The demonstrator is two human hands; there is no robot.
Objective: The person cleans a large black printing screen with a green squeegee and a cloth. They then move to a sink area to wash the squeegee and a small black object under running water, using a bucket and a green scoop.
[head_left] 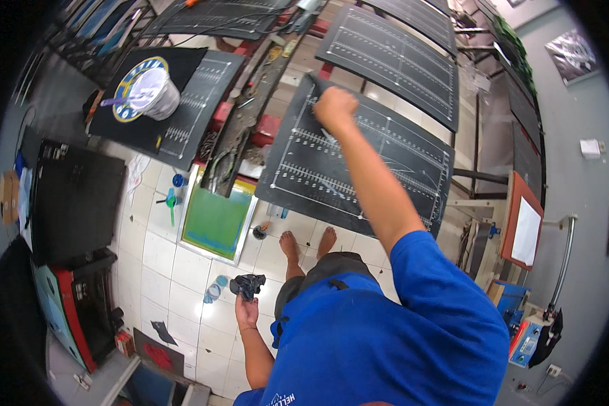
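My right hand (336,110) is closed in a fist over the far left corner of a black board (325,179) marked with white ruled lines and scales. A dark, cloth-like flap (316,84) shows beside the fist; what the fingers grip is hidden. Low on the left, my left hand (247,312) holds a crumpled black cloth (250,284) above the tiled floor. A dark grey rounded part shows at the bundle's left side, and I cannot tell if it is separate.
Left of a cluttered tool rail (250,101), a white tub (155,95) with a purple-handled tool stands on black printed fabric (108,122). A framed green screen (216,215) leans below the rail. More marked boards (392,61) lie beyond. A red-brown panel (515,233) stands right.
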